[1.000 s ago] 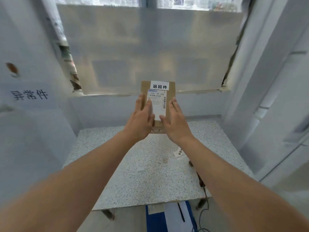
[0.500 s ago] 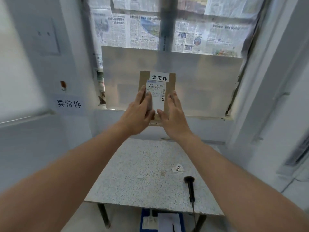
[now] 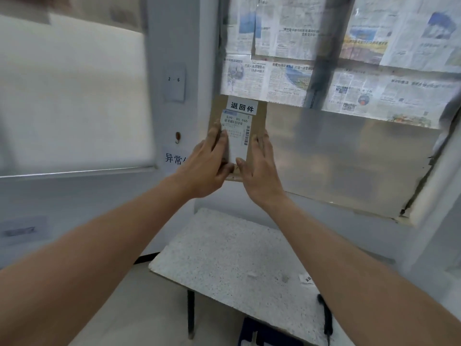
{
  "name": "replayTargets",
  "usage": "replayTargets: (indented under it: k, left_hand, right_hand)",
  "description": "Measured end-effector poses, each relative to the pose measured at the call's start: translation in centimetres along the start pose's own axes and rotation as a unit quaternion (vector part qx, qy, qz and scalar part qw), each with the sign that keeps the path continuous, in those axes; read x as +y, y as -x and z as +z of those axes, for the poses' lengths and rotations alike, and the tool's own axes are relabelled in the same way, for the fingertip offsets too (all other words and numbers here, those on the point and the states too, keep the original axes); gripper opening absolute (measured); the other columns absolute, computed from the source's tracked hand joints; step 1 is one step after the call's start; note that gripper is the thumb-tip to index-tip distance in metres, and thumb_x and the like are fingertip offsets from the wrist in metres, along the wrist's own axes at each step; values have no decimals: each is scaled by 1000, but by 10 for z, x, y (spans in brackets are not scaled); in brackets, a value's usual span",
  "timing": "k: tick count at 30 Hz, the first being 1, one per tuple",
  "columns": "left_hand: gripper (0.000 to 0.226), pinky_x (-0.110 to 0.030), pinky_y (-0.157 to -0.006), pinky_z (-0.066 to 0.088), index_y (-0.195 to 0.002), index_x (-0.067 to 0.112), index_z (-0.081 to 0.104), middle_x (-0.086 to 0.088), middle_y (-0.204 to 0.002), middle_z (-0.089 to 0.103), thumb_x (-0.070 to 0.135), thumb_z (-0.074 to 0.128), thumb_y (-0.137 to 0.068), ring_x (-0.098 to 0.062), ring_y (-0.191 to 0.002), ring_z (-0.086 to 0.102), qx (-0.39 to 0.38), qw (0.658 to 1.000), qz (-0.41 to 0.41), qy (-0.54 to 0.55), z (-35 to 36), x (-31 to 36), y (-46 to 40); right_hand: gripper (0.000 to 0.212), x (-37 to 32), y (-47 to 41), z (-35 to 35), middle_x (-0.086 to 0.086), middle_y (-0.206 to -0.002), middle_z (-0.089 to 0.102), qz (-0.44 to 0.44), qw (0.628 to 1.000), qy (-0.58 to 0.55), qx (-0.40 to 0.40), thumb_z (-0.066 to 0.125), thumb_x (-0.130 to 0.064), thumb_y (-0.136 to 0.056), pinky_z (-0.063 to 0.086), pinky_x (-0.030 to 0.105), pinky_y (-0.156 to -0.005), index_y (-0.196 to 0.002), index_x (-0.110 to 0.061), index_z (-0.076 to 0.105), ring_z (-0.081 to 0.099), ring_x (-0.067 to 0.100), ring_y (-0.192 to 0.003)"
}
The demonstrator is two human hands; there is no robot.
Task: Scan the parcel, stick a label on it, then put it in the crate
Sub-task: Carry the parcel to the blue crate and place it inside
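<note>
The left hand [image 3: 208,168] and the right hand [image 3: 259,168] hold a brown parcel [image 3: 237,136] up high, well above the tabletop [image 3: 224,260], each gripping 1 side. They hide the bottom of the box. Its white label [image 3: 241,107] has 3 big black signs; the paper [image 3: 237,136] below it is too blurry to read. A black scanner [image 3: 325,314] lies on the speckled tabletop. Newspapers [image 3: 336,58] cover the window. A wall sign [image 3: 174,158] is partly hidden.

Brown parcel [image 3: 259,121], white label [image 3: 241,107] (black characters), speckled grey table [image 3: 232,258].
</note>
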State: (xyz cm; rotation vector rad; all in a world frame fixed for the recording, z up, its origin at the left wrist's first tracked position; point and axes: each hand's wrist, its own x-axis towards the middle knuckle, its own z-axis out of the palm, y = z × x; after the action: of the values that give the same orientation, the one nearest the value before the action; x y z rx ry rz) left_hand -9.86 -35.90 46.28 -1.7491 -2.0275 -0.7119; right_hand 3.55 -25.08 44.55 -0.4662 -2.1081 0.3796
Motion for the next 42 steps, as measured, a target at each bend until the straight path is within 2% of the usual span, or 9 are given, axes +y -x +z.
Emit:
replayTargets:
  k: [8,11,15,18,24,32,37,40,42]
  left_hand:
    - [81,-52,-118,34,-159,-2,9,-19,-170,-5,35,51,-101,-44,-144,33,-11,998,-58,-39,-75,-104,86]
    - [80,-52,-116,34,-159,-3,9,-19,-169,-5,35,50,-101,-44,-143,35,-17,995,-80,-51,-101,-145,124]
    - [80,-52,-116,34,-160,-2,7,-19,-169,-5,34,49,-101,-44,-141,36,-23,989,-125,-69,-136,-201,179]
    - [80,-50,-116,35,-160,-1,8,-16,-170,-4,33,50,-101,-42,-140,38,-25,988,-141,-64,-149,-219,199]
    - [81,-49,-120,29,-160,-3,8,-19,-170,-7,33,51,-101,-41,-147,29,-15,973,-208,-101,-182,-289,253]
    - [83,-47,-122,27,-161,0,8,-17,-171,-8,38,52,-101,-39,-151,23,-29,950,-288,-115,-185,-384,291]
    - [82,-48,-120,31,-161,2,11,-15,-171,-5,39,53,-100,-40,-148,30,-41,938,-322,-120,-175,-447,295]
    - [82,-47,-119,33,-160,1,12,-14,-171,-2,39,53,-100,-41,-146,33,-44,932,-338,-121,-169,-483,299]
    - [82,-47,-119,34,-160,1,12,-14,-171,-1,39,53,-100,-42,-144,35,-47,930,-344,-123,-164,-505,301]
  right_hand:
    - [69,-113,-1,105,16,-171,4,-12,998,-44,-45,55,-17,-105,7,25,-123,-161,-2,17,0,25,-158]
    - [67,-155,4,150,14,-171,5,-22,996,-63,-60,54,-19,-106,6,18,-117,-161,-3,19,2,21,-157]
    - [64,-216,13,211,12,-172,2,-41,988,-104,-102,48,-20,-108,6,18,-118,-162,-3,17,1,21,-158]
    - [65,-235,14,234,9,-173,1,-48,987,-107,-109,47,-20,-108,4,12,-114,-163,-6,15,0,18,-158]
    - [64,-299,9,308,8,-173,2,-78,973,-154,-156,48,-19,-108,5,7,-109,-163,-9,16,3,13,-155]
    - [66,-332,-9,416,9,-172,5,-99,949,-206,-218,50,-17,-107,10,16,-115,-163,-9,17,0,15,-158]
    - [67,-335,-29,490,6,-172,4,-101,935,-234,-248,50,-17,-106,5,2,-109,-164,-13,16,-1,12,-157]
    - [67,-337,-38,530,7,-172,4,-100,928,-242,-265,51,-17,-106,10,12,-112,-163,-11,17,0,13,-157]
    - [67,-340,-42,553,8,-172,4,-99,925,-244,-273,51,-17,-106,12,14,-112,-163,-11,17,2,14,-156]
